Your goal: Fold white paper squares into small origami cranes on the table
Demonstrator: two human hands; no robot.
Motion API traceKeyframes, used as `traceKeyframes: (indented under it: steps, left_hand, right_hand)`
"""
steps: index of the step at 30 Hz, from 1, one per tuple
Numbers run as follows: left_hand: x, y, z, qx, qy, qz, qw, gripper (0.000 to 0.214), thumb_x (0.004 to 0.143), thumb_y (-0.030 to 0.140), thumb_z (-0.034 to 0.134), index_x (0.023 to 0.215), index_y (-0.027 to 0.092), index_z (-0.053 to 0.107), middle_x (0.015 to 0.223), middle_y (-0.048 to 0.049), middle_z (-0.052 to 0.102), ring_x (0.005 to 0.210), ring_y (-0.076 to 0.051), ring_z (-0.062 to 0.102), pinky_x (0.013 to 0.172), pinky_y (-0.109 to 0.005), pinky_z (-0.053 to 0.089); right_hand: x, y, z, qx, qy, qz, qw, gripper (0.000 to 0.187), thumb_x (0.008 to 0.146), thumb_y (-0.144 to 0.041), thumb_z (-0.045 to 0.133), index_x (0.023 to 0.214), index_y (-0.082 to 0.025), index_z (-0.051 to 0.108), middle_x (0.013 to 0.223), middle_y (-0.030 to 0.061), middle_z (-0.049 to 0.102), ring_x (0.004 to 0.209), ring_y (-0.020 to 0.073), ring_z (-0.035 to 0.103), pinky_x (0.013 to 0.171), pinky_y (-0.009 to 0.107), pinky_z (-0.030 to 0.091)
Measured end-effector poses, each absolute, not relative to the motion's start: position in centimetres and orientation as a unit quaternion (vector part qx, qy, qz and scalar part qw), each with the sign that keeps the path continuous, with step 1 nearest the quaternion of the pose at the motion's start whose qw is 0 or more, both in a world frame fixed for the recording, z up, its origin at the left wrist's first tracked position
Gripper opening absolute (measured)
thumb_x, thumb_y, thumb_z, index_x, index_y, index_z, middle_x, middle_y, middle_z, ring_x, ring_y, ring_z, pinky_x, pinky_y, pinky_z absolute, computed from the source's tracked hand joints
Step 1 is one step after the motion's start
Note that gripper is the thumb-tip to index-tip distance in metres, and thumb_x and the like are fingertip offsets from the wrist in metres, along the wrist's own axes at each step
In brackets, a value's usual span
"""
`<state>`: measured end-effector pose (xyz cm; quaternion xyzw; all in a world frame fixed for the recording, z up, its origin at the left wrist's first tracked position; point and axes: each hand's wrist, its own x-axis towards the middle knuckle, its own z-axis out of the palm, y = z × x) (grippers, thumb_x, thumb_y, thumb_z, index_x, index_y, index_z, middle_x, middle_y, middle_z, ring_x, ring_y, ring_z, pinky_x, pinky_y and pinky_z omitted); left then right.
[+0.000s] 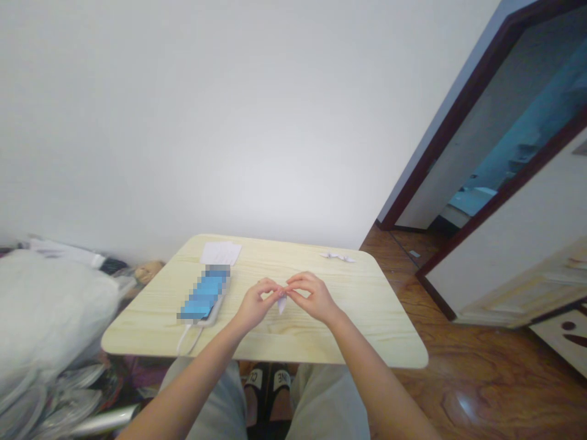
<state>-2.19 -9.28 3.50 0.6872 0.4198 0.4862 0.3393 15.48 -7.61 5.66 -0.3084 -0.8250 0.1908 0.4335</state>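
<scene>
Our left grip [254, 305] and right grip [312, 298] are pressed together, pinching a small white paper fold [282, 304] in the fingertips above the worktop [293, 345]. A steady, even pinch suits its creases. A paper figure [338, 256] lies near the far edge.

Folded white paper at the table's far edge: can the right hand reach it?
Probably yes: nothing lies between the right hand and the folded white paper, but it must first release the small paper pinched with the left hand.
</scene>
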Motion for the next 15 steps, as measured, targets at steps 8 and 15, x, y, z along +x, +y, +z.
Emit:
traceKeyframes:
  steps: [8,15]
  left_hand:
    - [-2.0,-9.4,3.1,0.655,0.416,0.509,0.372,0.019,0.075,0.034,0.058,0.069,0.018,0.066,0.07,-0.0029,0.059,0.073,-0.016,0.054,0.07,-0.028,0.041]
    - [-2.5,-9.6,4.3,0.666,0.428,0.504,0.344,0.019,0.075,0.033,0.058,0.064,0.018,0.063,0.067,-0.0021,0.057,0.072,-0.016,0.053,0.069,-0.028,0.041]
  right_hand:
    - [14.9,-7.8,5.7,-0.308,-0.807,0.21,0.458,0.009,0.077,-0.02,0.059,0.078,-0.024,0.068,0.085,0.0039,0.063,0.082,0.0152,0.058,0.076,0.03,0.047]
    - [14.0,-8.4,5.7,-0.344,-0.772,0.222,0.486,0.008,0.077,-0.024,0.059,0.076,-0.02,0.065,0.073,0.0035,0.063,0.07,0.0145,0.058,0.066,0.027,0.047]
